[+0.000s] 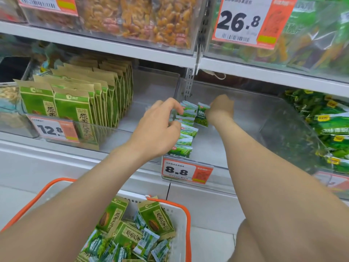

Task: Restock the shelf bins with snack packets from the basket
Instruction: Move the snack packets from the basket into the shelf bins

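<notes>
L hand (158, 129) is in the middle clear bin (245, 114) on the lower shelf, fingers curled over the tops of a row of small green-white packets (186, 137), thumb against the row's near side, so it grips the row. The row stands on edge along the bin's left side, running front to back, just behind the 8.8 price tag (187, 172).

R hand (221, 110) is further back in the same bin, seen from the back, fingertips mostly hidden. It pinches a single packet (201, 115), upright, just right of the row's far end.

Basket (187, 233), white w/ orange rim and handles, sits below the shelf under the L forearm. It holds kraft-and-green seed bags (156, 218) on top of loose small packets (147, 241).

Left bin: upright seed bags (85, 95) packed in rows behind a 12.8 tag (52, 129). Right bin: a pile of green snack packs (328, 125). Upper shelf carries a 26.8 tag (243, 21).
</notes>
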Available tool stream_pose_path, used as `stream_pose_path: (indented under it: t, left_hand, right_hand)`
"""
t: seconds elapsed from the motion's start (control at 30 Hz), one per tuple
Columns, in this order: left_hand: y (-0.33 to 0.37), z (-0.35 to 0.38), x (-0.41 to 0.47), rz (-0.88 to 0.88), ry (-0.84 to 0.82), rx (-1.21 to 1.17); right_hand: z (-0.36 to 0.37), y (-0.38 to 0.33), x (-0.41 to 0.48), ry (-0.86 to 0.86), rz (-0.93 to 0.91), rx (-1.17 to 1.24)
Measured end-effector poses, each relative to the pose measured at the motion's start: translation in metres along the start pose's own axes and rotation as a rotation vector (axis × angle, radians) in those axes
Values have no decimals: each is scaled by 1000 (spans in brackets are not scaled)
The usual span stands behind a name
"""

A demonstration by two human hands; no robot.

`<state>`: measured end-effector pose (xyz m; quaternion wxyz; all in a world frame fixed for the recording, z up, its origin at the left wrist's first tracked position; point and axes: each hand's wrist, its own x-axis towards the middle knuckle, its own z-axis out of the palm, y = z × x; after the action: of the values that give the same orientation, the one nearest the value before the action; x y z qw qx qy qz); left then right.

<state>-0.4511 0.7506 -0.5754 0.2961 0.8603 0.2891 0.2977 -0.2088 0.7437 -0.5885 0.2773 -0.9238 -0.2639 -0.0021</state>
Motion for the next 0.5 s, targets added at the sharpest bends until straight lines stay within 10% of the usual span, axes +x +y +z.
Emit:
stream_pose_path:
  t: [0.5]
  left_hand:
    - [3, -2, -6, -9, -17, 7]
  right_hand:
    - [-14, 1, -25, -328, -218, -232]
